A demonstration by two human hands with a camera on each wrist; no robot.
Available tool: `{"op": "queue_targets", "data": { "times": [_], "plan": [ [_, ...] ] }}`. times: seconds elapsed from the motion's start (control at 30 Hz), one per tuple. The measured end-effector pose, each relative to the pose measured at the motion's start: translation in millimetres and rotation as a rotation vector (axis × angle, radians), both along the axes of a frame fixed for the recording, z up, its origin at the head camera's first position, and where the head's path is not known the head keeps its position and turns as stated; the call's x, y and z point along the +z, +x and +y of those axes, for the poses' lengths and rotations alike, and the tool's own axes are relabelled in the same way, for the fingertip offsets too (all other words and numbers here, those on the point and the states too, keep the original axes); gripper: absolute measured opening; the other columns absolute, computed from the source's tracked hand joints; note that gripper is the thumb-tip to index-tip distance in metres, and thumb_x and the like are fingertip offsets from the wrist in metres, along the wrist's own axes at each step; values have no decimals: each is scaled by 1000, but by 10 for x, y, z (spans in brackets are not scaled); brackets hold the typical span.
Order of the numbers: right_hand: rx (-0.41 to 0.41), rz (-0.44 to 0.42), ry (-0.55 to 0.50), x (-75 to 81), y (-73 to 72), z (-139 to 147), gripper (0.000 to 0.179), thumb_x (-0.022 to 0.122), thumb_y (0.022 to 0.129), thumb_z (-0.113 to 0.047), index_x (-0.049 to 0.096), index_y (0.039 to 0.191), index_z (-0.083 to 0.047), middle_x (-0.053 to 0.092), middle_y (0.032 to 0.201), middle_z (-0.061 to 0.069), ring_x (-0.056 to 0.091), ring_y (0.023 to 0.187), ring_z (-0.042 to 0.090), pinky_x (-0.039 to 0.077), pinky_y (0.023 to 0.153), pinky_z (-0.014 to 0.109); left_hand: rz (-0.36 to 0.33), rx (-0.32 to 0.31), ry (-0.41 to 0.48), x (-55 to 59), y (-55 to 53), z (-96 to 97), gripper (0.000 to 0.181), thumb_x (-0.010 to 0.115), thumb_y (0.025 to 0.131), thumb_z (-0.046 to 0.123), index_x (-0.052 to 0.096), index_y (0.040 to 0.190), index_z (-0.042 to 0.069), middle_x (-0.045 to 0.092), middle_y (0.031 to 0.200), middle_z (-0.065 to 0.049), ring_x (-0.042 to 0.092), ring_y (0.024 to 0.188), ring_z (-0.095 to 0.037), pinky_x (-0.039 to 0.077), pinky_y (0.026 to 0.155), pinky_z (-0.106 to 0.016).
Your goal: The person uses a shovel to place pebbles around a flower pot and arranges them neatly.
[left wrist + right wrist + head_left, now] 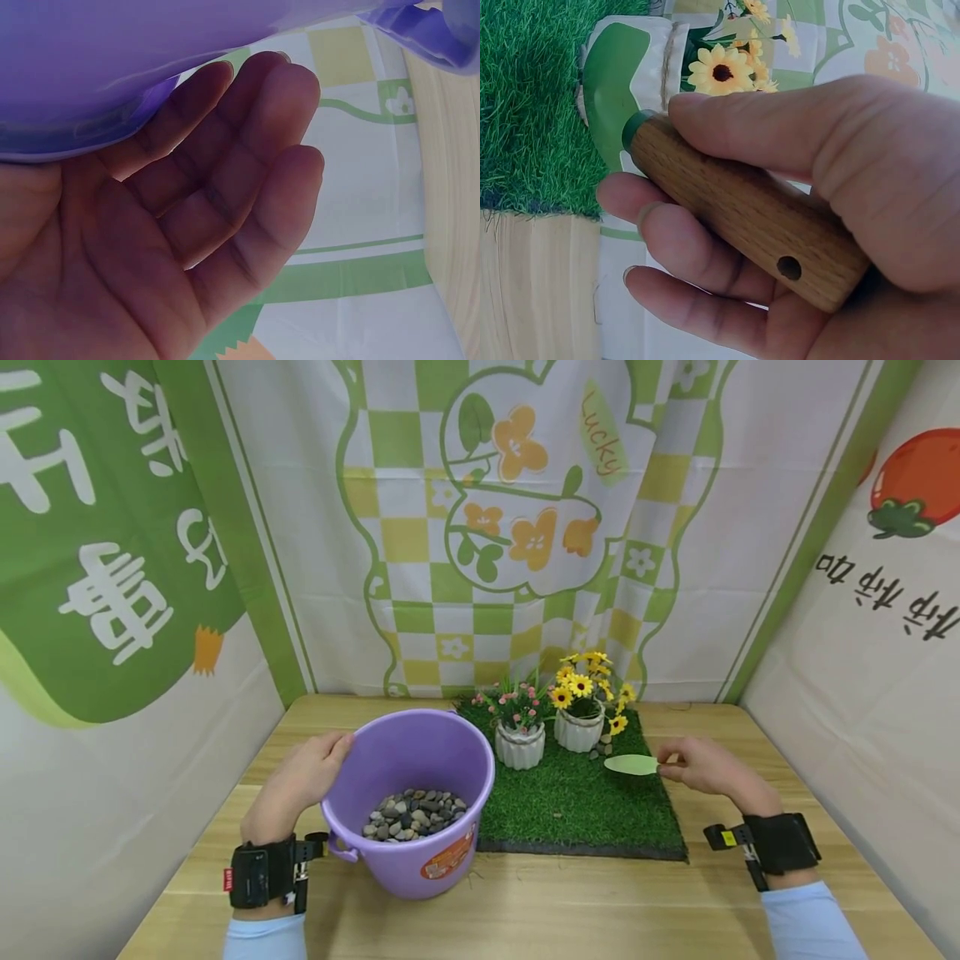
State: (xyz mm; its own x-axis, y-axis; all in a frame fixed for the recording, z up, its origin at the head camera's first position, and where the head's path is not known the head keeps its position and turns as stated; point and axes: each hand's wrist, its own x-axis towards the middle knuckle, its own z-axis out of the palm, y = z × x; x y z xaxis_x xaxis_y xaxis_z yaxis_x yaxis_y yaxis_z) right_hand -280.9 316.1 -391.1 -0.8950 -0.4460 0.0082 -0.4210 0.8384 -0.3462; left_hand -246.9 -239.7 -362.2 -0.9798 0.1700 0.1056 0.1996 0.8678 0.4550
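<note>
My left hand [303,772] grips the left rim of a purple bucket [420,868]; in the left wrist view its fingers [277,112] curve along the outside wall, the thumb mostly hidden. Small grey and brown pebbles [416,814] cover the bucket's bottom. On the right, my right hand [712,766] holds a small hand trowel by its wooden handle [742,202], thumb on one side and fingers round the other. The trowel's light green blade [632,765] points left, over the right part of the artificial grass mat [562,810].
Two white ribbed pots stand on the back of the mat, one with pink flowers [517,714], the other with yellow flowers [581,685]. A few pebbles [602,746] lie beside the yellow-flower pot. The wooden table [555,902] is bordered by printed cloth walls.
</note>
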Motion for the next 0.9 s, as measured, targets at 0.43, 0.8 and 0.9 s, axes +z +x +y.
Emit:
{"op": "queue_targets", "data": {
  "times": [0.43,0.8,0.9],
  "plan": [
    [13,-70,-42,52,77,-53,21,61,93,-16,67,108,-3,67,88,4,58,64,9,49,54,28,-13,1,8,-35,-4,14,60,22,106,39,48,137,-5,53,129,-27,46,118,-46,36,96,-61],
    [19,-76,-35,136,114,-99,21,60,93,-15,66,109,-3,67,90,6,58,66,9,49,56,28,-12,-5,14,-14,-22,12,58,23,106,38,50,134,-6,54,127,-27,48,115,-47,37,95,-61],
    [19,-66,-25,151,114,-91,21,60,93,-16,67,109,-5,67,90,4,59,69,10,48,57,29,-7,-7,6,-11,-22,10,58,23,106,37,51,134,-6,55,125,-27,49,114,-46,38,94,-61]
  ]
}}
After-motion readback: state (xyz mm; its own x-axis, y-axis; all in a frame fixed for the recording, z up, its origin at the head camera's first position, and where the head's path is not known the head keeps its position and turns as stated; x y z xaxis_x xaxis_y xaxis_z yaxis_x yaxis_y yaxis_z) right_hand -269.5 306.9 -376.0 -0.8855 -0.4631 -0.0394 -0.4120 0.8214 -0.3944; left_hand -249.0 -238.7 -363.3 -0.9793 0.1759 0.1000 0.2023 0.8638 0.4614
